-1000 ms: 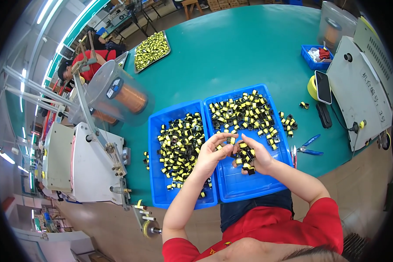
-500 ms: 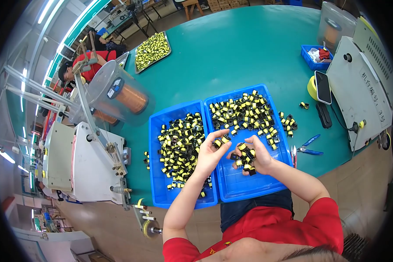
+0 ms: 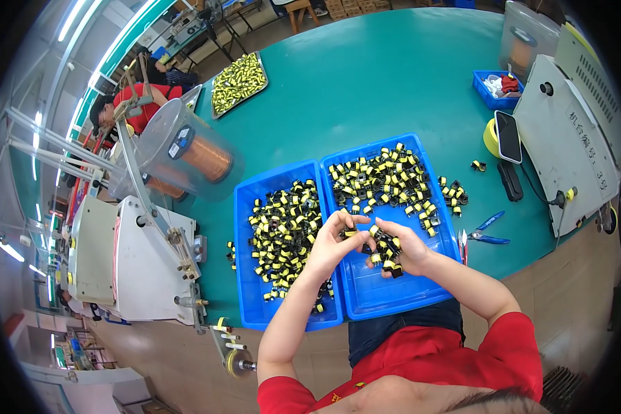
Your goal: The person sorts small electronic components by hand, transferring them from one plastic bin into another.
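Both hands are over the near part of the right blue tray (image 3: 366, 300). My right hand (image 3: 410, 250) is closed around several small black coils wrapped in yellow tape (image 3: 390, 265), bunched in the palm and fingers. Close beside it, my left hand (image 3: 332, 250) is pinched on one such coil, mostly hidden by the fingers. Its fingertips nearly meet those of the right hand. More coils (image 3: 383, 176) lie heaped in the far half of the right tray. The left blue tray (image 3: 254, 314) is filled with a pile of coils (image 3: 283, 234).
Loose coils (image 3: 454, 195) lie right of the trays, near blue-handled pliers (image 3: 490, 239) and a phone (image 3: 508, 136). Winding machines (image 3: 155, 262) flank the table, with copper wire spools (image 3: 209, 159) at left. A metal tray of yellow parts (image 3: 240, 84) stands at the far left.
My left hand has moved right, bringing its pinched coil up against the right hand's bunch. The right hand has shifted slightly, its fingers coming closer to the left hand.
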A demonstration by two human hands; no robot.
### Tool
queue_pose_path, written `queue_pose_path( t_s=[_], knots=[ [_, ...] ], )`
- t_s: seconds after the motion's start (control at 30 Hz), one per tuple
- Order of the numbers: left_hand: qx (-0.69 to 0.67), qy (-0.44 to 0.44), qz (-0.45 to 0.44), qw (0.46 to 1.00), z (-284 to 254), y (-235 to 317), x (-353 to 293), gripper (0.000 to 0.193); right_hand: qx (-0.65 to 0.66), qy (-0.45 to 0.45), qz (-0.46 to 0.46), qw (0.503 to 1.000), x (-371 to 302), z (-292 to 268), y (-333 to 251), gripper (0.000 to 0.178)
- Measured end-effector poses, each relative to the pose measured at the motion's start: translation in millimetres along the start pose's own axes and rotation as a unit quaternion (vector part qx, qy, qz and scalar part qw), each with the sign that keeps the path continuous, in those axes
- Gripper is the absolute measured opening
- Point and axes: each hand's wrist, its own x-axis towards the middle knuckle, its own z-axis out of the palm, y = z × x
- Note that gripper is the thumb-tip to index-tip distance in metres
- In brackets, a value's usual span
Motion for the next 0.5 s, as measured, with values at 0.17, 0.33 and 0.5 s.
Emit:
queue_pose_path(
  t_s=[0.17,0.33,0.5],
  knots=[
    [0.071,-0.018,0.032,0.997,4,-4,-1,0.024,-0.023,0.016,-0.001,1.0,1,0,1,0.049],
    [0.01,-0.01,-0.035,0.999,-5,0,0,0.033,0.074,0.018,-0.002,0.997,1,-3,-3,0.04],
    [-0.101,-0.009,-0.092,0.991,-6,1,1,0.028,0.26,0.097,0.026,0.961,9,-20,-2,0.032]
  ],
)
